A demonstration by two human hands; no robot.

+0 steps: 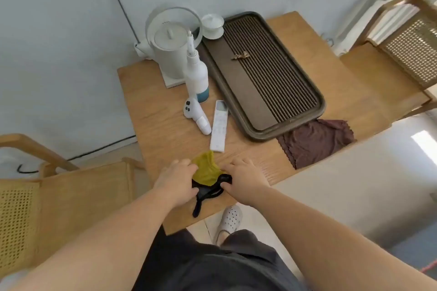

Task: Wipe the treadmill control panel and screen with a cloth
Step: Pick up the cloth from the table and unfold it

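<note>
Just two hands, left (pixel 176 178) and right (pixel 246 179), on one cloth (pixel 206 170) (yellow).

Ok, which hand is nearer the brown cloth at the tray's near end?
Right. The right hand grips the yellow-and-black bundle, left of the brown cloth and closer to the person; the left hand grips the bundle's other side, further left.

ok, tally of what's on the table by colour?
White: 5 (kettle, spray bottle, lidded cup, handheld device, remote)
Brown: 3 (tray, brown cloth, small scrap on tray)
Yellow: 1 (yellow cloth)
Black: 1 (black strapped item)
Total: 10
</note>
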